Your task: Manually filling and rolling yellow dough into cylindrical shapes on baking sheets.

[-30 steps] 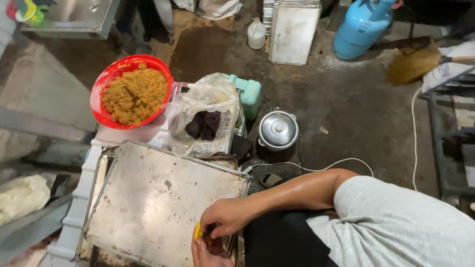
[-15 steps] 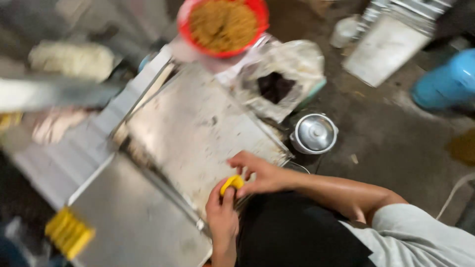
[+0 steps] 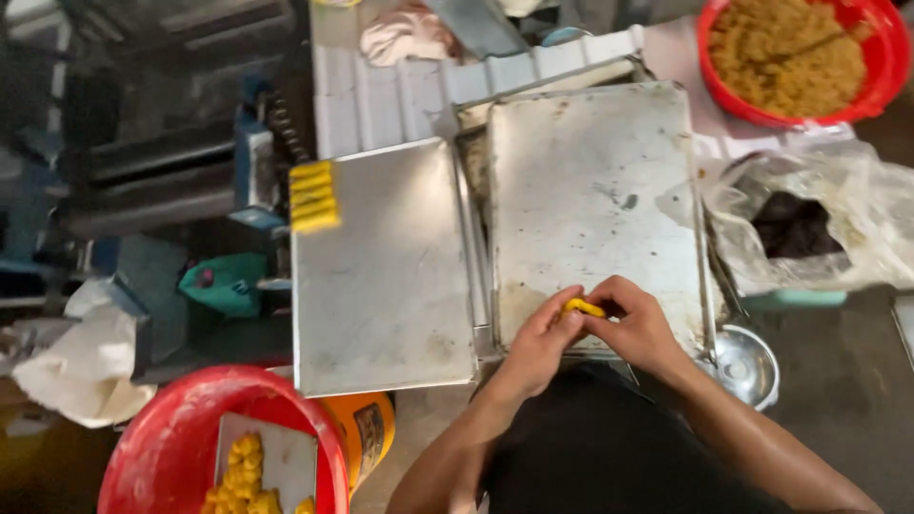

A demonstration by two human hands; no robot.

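Both my hands meet at the near edge of a metal tray [image 3: 590, 190]. My left hand [image 3: 538, 343] and my right hand [image 3: 638, 328] pinch a small piece of yellow dough [image 3: 582, 307] between the fingertips. A second metal tray [image 3: 381, 286] lies to the left, with a row of yellow dough pieces [image 3: 312, 196] at its far left corner. A red bowl of brown crumbly filling [image 3: 795, 52] stands at the far right.
A clear plastic bag with something dark inside [image 3: 800, 224] lies right of the tray. A red basin [image 3: 190, 447] with yellow pieces on a small board sits at the lower left. A small metal pot lid [image 3: 747, 366] is by my right forearm. A white cloth [image 3: 86, 366] lies at the left.
The view has swung to the left, so both trays and the red basin now show. My hands have stayed together on the yellow dough at the tray's near edge.
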